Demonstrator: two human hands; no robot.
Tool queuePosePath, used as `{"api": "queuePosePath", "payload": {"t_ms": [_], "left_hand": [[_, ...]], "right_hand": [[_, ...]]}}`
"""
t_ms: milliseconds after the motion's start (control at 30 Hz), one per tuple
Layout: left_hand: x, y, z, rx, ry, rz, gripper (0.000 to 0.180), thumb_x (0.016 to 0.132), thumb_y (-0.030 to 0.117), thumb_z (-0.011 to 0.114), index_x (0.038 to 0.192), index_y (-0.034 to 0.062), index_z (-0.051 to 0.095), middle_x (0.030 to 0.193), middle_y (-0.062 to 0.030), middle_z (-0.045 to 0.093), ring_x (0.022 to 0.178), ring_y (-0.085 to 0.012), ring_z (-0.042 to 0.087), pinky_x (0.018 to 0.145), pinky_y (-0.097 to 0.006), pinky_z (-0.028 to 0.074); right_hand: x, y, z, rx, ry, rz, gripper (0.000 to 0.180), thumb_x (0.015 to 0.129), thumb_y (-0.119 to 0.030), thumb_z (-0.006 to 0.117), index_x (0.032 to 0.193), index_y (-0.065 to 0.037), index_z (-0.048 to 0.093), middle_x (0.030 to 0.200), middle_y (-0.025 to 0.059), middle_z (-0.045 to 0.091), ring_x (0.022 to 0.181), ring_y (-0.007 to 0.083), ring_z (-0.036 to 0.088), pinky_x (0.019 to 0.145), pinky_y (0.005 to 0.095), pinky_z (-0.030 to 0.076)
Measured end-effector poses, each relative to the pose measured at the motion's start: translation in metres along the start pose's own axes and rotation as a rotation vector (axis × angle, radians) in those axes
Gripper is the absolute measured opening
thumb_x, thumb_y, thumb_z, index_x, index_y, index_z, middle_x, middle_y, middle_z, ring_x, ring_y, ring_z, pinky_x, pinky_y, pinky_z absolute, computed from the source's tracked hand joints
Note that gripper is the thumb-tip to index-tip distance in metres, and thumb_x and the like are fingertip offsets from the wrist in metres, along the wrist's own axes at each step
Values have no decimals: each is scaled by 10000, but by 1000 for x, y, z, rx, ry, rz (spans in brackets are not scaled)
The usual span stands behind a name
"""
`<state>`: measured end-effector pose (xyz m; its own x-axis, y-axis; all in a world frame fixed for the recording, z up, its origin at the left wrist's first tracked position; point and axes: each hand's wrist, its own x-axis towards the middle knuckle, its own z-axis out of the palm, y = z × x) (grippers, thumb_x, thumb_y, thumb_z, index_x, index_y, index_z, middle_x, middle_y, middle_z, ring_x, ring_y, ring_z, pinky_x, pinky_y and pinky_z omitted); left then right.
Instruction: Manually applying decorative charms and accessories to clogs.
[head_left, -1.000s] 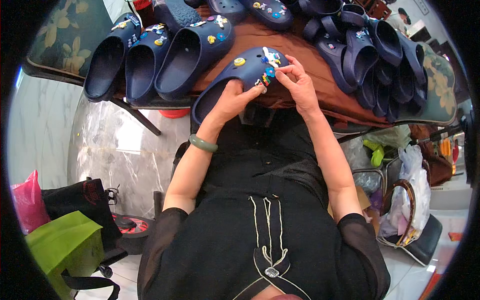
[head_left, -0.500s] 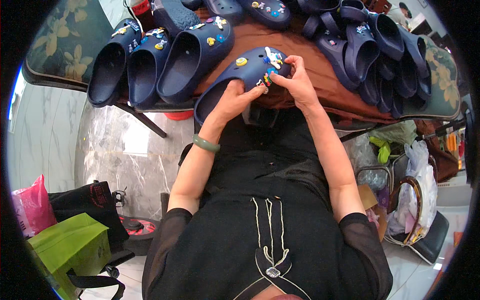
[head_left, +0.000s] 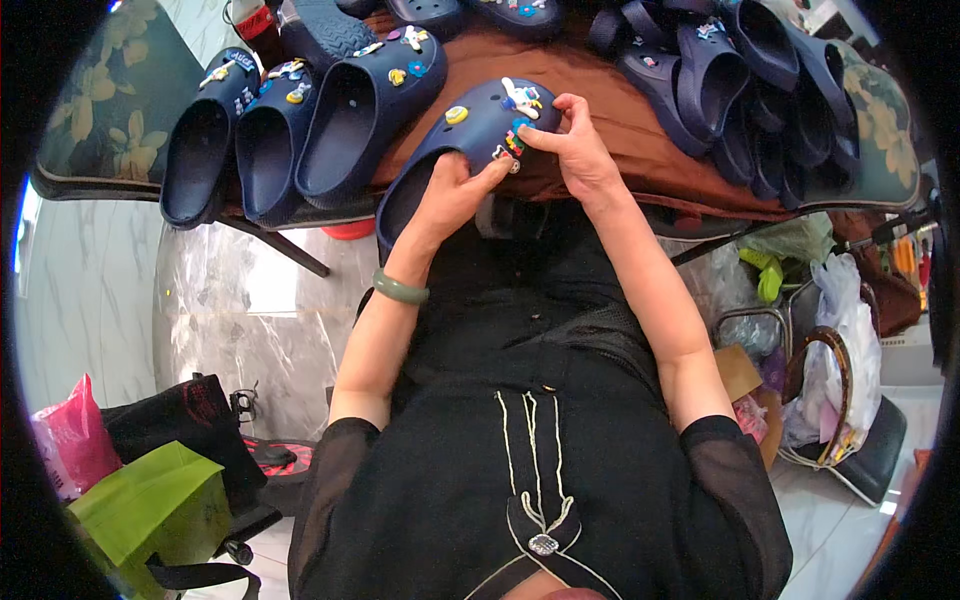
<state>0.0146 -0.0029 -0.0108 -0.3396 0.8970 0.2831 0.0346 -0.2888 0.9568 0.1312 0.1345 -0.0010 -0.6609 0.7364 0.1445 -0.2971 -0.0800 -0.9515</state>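
Observation:
A navy clog (head_left: pixel 484 112) is held between both hands at the table's near edge, its toe turned up and to the right. My left hand (head_left: pixel 452 198) grips its near side, fingers reaching inside the opening and out of sight, thumb beside a small white charm (head_left: pixel 507 159). At the toe, my right hand (head_left: pixel 583 158) has its thumb on the blue flower charm (head_left: pixel 519 126) and its index finger bent round the tip. Also on the upper are a white figure charm (head_left: pixel 521 98), a yellow oval charm (head_left: pixel 456 115) and a small red-and-green charm (head_left: pixel 514 142).
Navy clogs with charms (head_left: pixel 368 115) line the table's left side. More clogs (head_left: pixel 712 95) are heaped at the right on the brown cloth (head_left: pixel 590 75). A dark bottle (head_left: pixel 255 30) stands behind. Bags (head_left: pixel 150 490) lie low left; a chair with plastic bags (head_left: pixel 835 370) stands right.
The whole view has shifted slightly, so the held clog and both hands appear a little further left. Both hands keep nearly the same hold on the clog.

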Motion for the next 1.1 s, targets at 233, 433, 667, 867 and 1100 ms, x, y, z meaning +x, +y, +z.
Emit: {"api": "queuePosePath", "payload": {"t_ms": [233, 433, 667, 867, 1100], "left_hand": [[0, 24, 15, -134, 62, -171, 303, 818, 84, 656, 1093, -21, 586, 1025, -40, 617, 920, -115, 575, 823, -258, 459], [-2, 19, 24, -151, 261, -131, 349, 731, 46, 741, 1053, 17, 610, 973, -27, 640, 854, -104, 608, 762, -242, 479], [-11, 11, 23, -182, 301, -85, 307, 714, 22, 741, 998, 4, 624, 925, -38, 647, 803, -114, 615, 738, -248, 486], [-7, 7, 15, -125, 303, -73, 298, 711, 27, 746, 981, 7, 623, 902, -38, 646, 770, -126, 615, 724, -256, 489], [15, 23, 2, -136, 204, -152, 338, 731, 74, 740, 1035, -2, 614, 954, -67, 649, 826, -141, 628, 753, -271, 502]], "right_hand": [[6, -14, -9, -201, -45, 133, 841, 668, -145, 814, 1302, 24, 288, 1214, 166, 452, 1124, 221, 458, 958, 318, 388], [-7, -19, -4, -273, -141, 96, 837, 738, -176, 763, 1361, 27, 243, 1257, 158, 441, 1149, 216, 457, 989, 317, 372], [-19, 8, 9, -556, 55, -155, 724, 791, -92, 685, 1354, 9, 239, 1237, 154, 438, 1149, 212, 443, 1001, 316, 352], [-16, 11, 24, -703, 196, -214, 684, 795, -71, 663, 1340, -7, 256, 1219, 152, 445, 1133, 211, 451, 975, 320, 380], [-10, -9, 3, -55, -44, 105, 671, 843, -243, 666, 1357, -21, 297, 1260, 147, 469, 1085, 217, 482, 970, 343, 367]]}}
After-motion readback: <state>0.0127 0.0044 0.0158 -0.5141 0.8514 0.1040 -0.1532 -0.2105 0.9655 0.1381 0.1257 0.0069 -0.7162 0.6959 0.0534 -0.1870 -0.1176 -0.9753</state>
